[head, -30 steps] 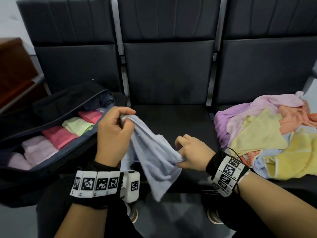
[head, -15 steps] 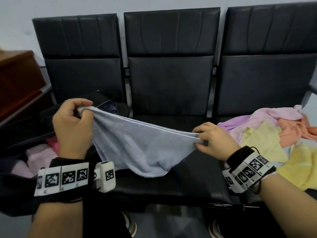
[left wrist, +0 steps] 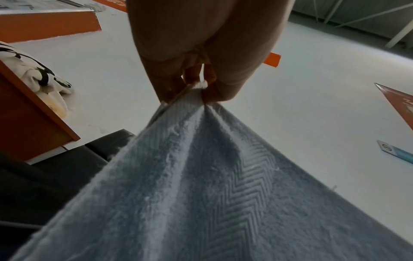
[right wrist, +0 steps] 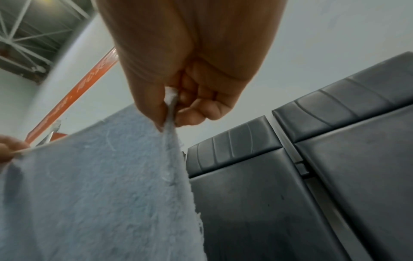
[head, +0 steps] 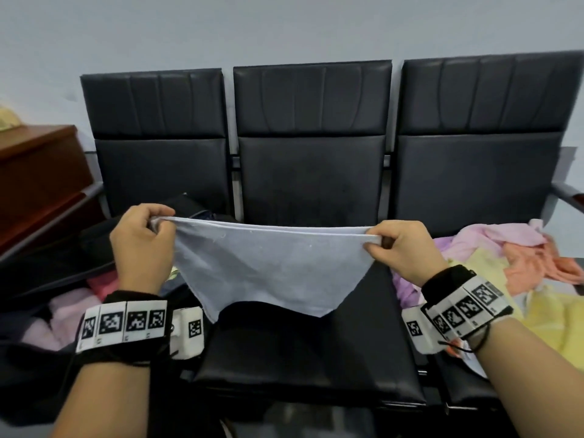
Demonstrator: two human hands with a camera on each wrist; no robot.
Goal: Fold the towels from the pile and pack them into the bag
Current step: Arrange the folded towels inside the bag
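The bag (head: 44, 263) lies open on the left seat of the bench (head: 303, 352), its dark flap raised behind; inside show folded pink towels (head: 72, 311), one paler at the near end, with the rest hidden behind the left hand (head: 142, 248) and wrist band. The pile (head: 518, 270) of loose towels, lilac, pink, orange and yellow, sprawls over the right seat, reaching its near edge. Between them the middle seat lies bare under the blue towel (head: 271, 270), which hangs in the air clear of the cushion. Both hands hold its top edge taut: the left fingers (left wrist: 210, 91) curl and pinch one top corner against the thumb, and the right hand (head: 407, 248) pinches the other corner between thumb and curled fingers (right wrist: 194, 113). The cloth sags below into two loose points just above the seat. A brown cabinet (head: 38, 178) stands left of the bench, close beside the bag. The seat backs rise behind the towel, with open air between them and the stretched edge
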